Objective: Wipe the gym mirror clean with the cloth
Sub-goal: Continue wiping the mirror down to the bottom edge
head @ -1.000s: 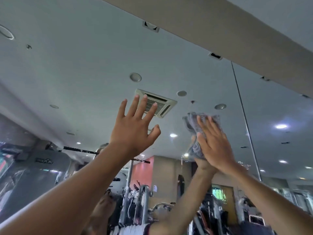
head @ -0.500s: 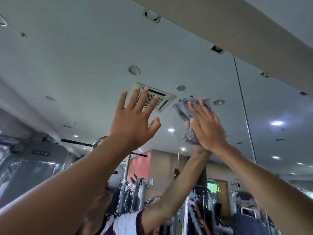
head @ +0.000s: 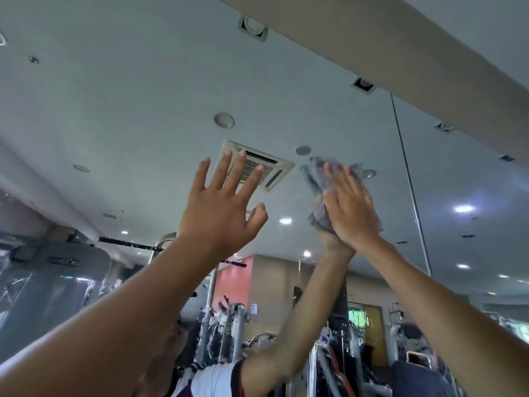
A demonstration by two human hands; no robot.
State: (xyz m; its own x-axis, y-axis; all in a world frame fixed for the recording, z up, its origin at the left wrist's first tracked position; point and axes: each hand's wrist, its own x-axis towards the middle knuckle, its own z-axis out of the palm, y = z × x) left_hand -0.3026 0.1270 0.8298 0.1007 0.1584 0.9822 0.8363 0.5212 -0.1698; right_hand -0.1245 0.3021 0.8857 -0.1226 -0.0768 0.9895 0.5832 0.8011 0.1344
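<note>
The gym mirror [head: 128, 110] fills most of the head view and reflects the ceiling, the lights and my raised arms. My right hand [head: 352, 207] lies flat with straight fingers on a grey cloth [head: 316, 181], pressing it against the glass high up. The cloth bunches out past my fingers on the left and top. My left hand [head: 220, 207] is raised beside it with fingers spread and straight, palm toward the mirror, holding nothing. Whether it touches the glass I cannot tell.
A vertical seam [head: 412, 196] splits the mirror to the right of the cloth. A beige beam [head: 400, 44] borders the top edge of the glass. Gym machines [head: 229, 325] and wet streaks show low in the reflection.
My right hand has moved the cloth up and a little left on the glass over the past second. The left hand has stayed raised and spread.
</note>
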